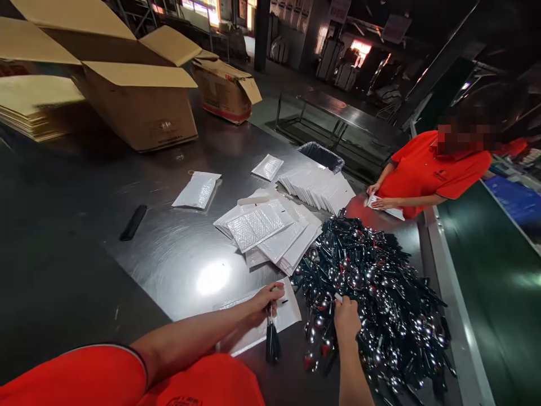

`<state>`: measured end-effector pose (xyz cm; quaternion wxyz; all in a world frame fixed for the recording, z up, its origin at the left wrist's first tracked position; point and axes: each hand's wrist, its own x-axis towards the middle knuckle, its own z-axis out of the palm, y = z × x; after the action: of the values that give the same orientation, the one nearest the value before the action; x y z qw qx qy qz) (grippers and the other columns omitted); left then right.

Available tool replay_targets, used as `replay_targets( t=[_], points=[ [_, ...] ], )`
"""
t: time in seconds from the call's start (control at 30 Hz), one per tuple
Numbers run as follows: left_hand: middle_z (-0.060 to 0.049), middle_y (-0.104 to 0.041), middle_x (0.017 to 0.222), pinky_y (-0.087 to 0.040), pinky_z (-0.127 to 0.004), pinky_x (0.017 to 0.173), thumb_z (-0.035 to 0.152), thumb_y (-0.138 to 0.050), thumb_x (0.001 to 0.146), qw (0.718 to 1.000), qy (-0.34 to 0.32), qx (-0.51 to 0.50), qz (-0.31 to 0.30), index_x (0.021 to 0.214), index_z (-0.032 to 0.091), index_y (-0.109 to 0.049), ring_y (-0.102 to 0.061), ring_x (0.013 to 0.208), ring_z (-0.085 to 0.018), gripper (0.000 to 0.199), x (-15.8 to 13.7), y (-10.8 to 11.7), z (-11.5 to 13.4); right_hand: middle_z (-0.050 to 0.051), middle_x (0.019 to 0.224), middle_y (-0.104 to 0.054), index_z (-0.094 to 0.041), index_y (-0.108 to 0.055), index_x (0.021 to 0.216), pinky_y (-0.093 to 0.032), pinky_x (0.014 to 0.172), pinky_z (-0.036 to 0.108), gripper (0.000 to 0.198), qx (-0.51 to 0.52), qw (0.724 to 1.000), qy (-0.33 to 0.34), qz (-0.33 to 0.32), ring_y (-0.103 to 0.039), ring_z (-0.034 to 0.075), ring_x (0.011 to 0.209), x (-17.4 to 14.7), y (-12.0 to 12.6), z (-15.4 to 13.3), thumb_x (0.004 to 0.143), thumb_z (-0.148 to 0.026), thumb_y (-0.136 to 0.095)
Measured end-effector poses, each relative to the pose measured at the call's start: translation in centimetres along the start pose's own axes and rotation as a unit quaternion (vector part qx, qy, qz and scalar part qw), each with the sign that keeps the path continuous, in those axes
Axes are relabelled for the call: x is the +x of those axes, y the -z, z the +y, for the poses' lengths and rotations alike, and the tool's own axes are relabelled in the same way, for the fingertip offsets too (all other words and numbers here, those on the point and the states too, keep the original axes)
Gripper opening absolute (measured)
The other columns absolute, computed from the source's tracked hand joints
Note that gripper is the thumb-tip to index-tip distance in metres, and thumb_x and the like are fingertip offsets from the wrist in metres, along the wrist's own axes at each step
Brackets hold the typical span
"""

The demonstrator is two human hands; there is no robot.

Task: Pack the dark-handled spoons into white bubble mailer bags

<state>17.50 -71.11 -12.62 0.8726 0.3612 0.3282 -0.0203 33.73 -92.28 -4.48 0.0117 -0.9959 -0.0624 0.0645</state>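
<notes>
Carton (146,115) open, contents hidden; left fingers (276,294) pinching utensils (273,341) over envelope (288,312); right fingers (347,305): grip unclear.

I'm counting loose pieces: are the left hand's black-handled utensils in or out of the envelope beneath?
Out: the utensils hang from the left hand, black handles exposed in front of the white envelope.

Left hand (264,299) partly hides dark-handled utensils (273,341); left edge crops yellow stack (31,107); print (166,125) unreadably small on large carton (135,110).
</notes>
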Motion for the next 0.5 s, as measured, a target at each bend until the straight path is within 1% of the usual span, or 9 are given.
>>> replay_targets(
  t=[0.07, 0.1, 0.17, 0.23, 0.3, 0.37, 0.43, 0.5],
  points=[
    [0.012, -0.054, 0.068, -0.038, -0.022, 0.046, 0.029, -0.095, 0.053, 0.999, -0.022, 0.011, -0.020, 0.124, 0.021, -0.060, -0.047, 0.048, -0.008, 0.080, -0.1, 0.2, 0.0, 0.020, 0.129, -0.064, -0.009, -0.070, 0.127, -0.045, 0.064, 0.032, 0.043, -0.017, 1.000, -0.019, 0.001, -0.073, 0.022, 0.089, 0.7, -0.2, 0.3, 0.111, -0.030, -0.036],
    [0.011, -0.057, 0.069, -0.040, -0.023, 0.046, 0.024, -0.094, 0.052, 0.999, -0.024, 0.022, -0.028, 0.123, 0.020, -0.061, -0.048, 0.047, -0.008, 0.079, 0.0, 0.2, 0.0, 0.021, 0.130, -0.063, -0.008, -0.069, 0.129, -0.045, 0.063, 0.032, 0.044, -0.026, 0.999, -0.029, -0.002, -0.073, 0.022, 0.087, 1.1, -0.1, 0.4, 0.111, -0.030, -0.034],
    [0.009, -0.059, 0.067, -0.040, -0.024, 0.046, 0.020, -0.093, 0.054, 0.999, -0.006, 0.039, -0.020, 0.113, 0.019, -0.062, -0.052, 0.045, -0.010, 0.066, 0.3, 0.2, 0.0, 0.020, 0.127, -0.066, -0.007, -0.069, 0.129, -0.045, 0.063, 0.031, 0.042, -0.039, 0.998, -0.037, -0.015, -0.072, 0.020, 0.080, 1.8, 0.3, 0.8, 0.111, -0.028, -0.037],
    [0.008, -0.058, 0.061, -0.036, -0.023, 0.045, 0.026, -0.094, 0.063, 0.999, 0.024, 0.037, 0.017, 0.099, 0.020, -0.060, -0.053, 0.044, -0.012, 0.050, 0.8, 0.1, 0.0, 0.016, 0.118, -0.070, -0.009, -0.071, 0.125, -0.045, 0.064, 0.029, 0.036, -0.048, 0.998, -0.027, -0.029, -0.072, 0.018, 0.079, 2.1, 1.0, 0.9, 0.109, -0.024, -0.043],
    [0.008, -0.055, 0.057, -0.030, -0.021, 0.043, 0.040, -0.091, 0.074, 0.998, 0.037, 0.014, 0.052, 0.090, 0.022, -0.055, -0.048, 0.042, -0.010, 0.043, 1.2, 0.1, 0.1, 0.015, 0.114, -0.072, -0.009, -0.073, 0.122, -0.044, 0.063, 0.028, 0.034, -0.056, 0.998, -0.009, -0.029, -0.074, 0.019, 0.084, 2.1, 1.8, 0.7, 0.109, -0.022, -0.045],
    [0.010, -0.049, 0.054, -0.022, -0.019, 0.043, 0.052, -0.087, 0.082, 0.997, 0.052, -0.013, 0.064, 0.085, 0.022, -0.052, -0.040, 0.040, -0.007, 0.046, 1.5, 0.2, 0.2, 0.017, 0.117, -0.072, -0.008, -0.072, 0.123, -0.043, 0.062, 0.030, 0.037, -0.066, 0.998, 0.002, -0.016, -0.076, 0.022, 0.091, 1.7, 2.8, 0.2, 0.110, -0.023, -0.041],
    [0.011, -0.042, 0.053, -0.017, -0.018, 0.043, 0.060, -0.084, 0.085, 0.994, 0.071, -0.045, 0.064, 0.082, 0.021, -0.051, -0.033, 0.039, -0.005, 0.051, 1.6, 0.5, 0.4, 0.019, 0.123, -0.070, -0.008, -0.071, 0.125, -0.043, 0.062, 0.032, 0.041, -0.075, 0.997, 0.009, -0.003, -0.077, 0.025, 0.095, 0.8, 3.6, -0.7, 0.111, -0.024, -0.036],
    [0.011, -0.039, 0.053, -0.020, -0.017, 0.042, 0.065, -0.084, 0.084, 0.992, 0.083, -0.071, 0.056, 0.079, 0.021, -0.050, -0.032, 0.040, -0.005, 0.056, 1.6, 0.7, 0.4, 0.021, 0.127, -0.070, -0.009, -0.070, 0.126, -0.044, 0.063, 0.033, 0.042, -0.077, 0.997, 0.032, -0.004, -0.077, 0.028, 0.097, -0.6, 4.0, -2.0, 0.111, -0.026, -0.035]
  ],
)
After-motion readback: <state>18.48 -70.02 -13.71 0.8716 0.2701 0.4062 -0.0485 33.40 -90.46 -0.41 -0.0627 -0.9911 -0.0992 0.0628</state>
